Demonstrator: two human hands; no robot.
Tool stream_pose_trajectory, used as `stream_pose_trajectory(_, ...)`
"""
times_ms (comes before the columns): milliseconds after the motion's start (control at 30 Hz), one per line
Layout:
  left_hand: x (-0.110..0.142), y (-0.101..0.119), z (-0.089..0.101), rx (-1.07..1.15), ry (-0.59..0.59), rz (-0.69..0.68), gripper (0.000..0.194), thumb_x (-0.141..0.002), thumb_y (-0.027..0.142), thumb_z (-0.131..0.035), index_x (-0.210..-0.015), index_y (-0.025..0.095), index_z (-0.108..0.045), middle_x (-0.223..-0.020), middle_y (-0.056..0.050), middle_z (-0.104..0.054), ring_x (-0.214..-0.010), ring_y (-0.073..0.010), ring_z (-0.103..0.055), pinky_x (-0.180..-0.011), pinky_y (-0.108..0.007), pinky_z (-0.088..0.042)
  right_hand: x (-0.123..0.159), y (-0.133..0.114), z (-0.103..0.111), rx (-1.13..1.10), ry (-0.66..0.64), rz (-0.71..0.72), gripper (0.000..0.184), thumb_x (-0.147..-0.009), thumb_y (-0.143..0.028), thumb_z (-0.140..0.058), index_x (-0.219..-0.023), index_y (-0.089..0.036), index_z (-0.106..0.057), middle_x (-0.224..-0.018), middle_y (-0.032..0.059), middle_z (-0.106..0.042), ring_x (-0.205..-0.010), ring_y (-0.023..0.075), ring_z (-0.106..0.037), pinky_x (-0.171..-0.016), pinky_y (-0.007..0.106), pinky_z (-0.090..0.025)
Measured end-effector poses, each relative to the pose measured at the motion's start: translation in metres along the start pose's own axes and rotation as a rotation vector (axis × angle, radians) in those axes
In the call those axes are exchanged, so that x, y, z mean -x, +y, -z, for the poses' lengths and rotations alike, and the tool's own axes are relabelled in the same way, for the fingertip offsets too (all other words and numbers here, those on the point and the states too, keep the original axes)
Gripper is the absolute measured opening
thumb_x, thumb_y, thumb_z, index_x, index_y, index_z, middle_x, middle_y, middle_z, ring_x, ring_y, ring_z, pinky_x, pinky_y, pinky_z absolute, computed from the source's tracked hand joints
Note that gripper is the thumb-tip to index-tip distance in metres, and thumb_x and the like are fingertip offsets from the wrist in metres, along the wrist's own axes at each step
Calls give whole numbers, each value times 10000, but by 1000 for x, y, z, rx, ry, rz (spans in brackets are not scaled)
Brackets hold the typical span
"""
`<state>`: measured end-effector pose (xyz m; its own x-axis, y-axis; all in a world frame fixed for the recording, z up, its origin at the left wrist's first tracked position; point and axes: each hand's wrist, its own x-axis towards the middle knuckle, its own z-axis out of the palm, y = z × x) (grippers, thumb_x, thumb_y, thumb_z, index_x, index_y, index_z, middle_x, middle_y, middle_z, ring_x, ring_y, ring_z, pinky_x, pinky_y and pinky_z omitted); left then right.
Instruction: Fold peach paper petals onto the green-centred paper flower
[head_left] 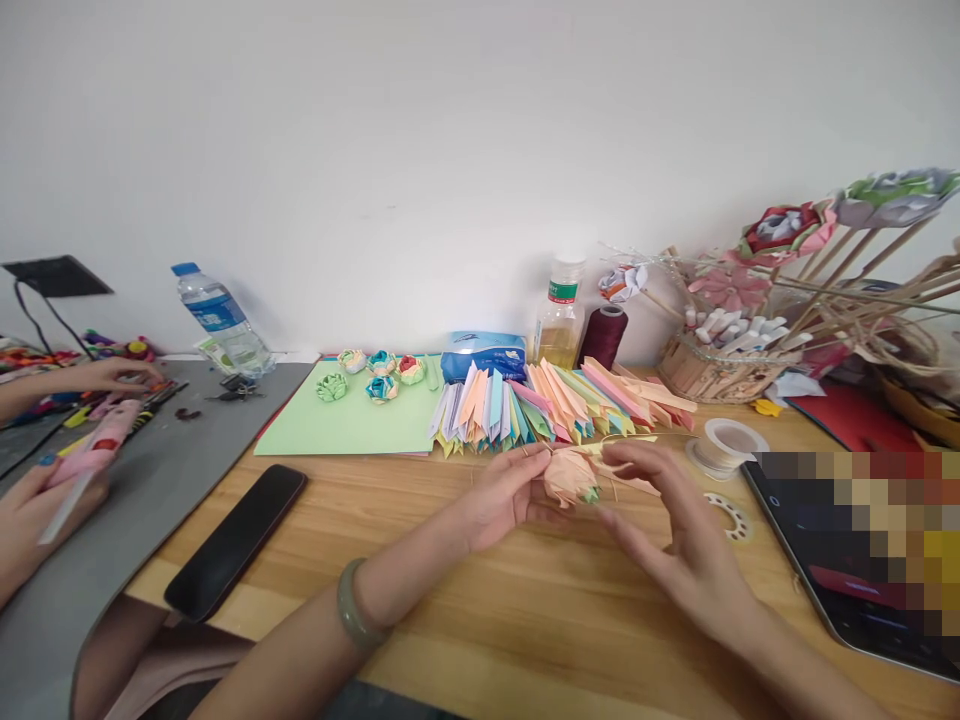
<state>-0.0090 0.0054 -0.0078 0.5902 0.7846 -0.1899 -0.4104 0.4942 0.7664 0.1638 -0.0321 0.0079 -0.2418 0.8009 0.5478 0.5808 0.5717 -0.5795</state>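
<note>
A peach folded-paper flower (pixel 570 476) with a bit of green at its lower edge is gripped by my left hand (pixel 510 490), fingers closed around its left side. My right hand (pixel 682 530) is at the flower's right side, thumb and fingers spread apart; whether its fingertips touch the paper or thread is hard to tell. Thin thread shows around the flower and runs right, toward a white spool (pixel 726 448). Behind my hands lies a long row of folded paper strips (pixel 495 410) in many colours.
Small paper flowers (pixel 381 388) sit on green paper sheets (pixel 345 430). A phone (pixel 236 540) lies left, a tablet (pixel 847 550) right. At far left, a co-worker's hand (pixel 60 510) holds a pink glue gun (pixel 97 445). A basket (pixel 727 370) stands at the back right.
</note>
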Motion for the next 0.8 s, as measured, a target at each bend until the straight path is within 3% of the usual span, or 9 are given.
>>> stream_pose_trajectory(67, 0, 0, -1, -32, 16, -49, 343, -731, 305, -582, -1044, 168, -554, -826, -55, -604, -649, -109, -576, -550, -220, -492, 0, 2, 0, -12, 41, -41, 175, -797, -238, -527, -970, -218, -511, -882, 53, -562, -771, 184, -533, -641, 309, -468)
stream_pose_trajectory(167, 0, 0, -3, -108, 59, -129, 364, -701, 260, -612, -1051, 182, -550, -937, -61, -581, -725, -120, -569, -586, -232, -495, -2, 5, -2, -31, 53, -57, 80, -790, -229, -552, -869, -217, -548, -781, 27, -565, -671, 158, -515, -570, 280, -443)
stream_pose_trajectory(567, 2, 1, -9, -167, 81, -257, 445, -569, 138, -701, -987, 187, -556, -1030, -50, -560, -867, -145, -545, -772, -282, -441, -3, 8, -3, -1, 38, -17, 86, -799, -184, -533, -856, -227, -581, -763, 27, -567, -662, 160, -524, -572, 286, -441)
stream_pose_trajectory(800, 2, -1, -5, -51, 137, -156, 377, -604, 186, -697, -919, 183, -489, -1000, -30, -533, -791, -128, -567, -592, -225, -499, -4, 9, -4, -124, 45, -154, 44, -797, -242, -543, -825, -214, -562, -795, 30, -578, -654, 150, -537, -550, 275, -468)
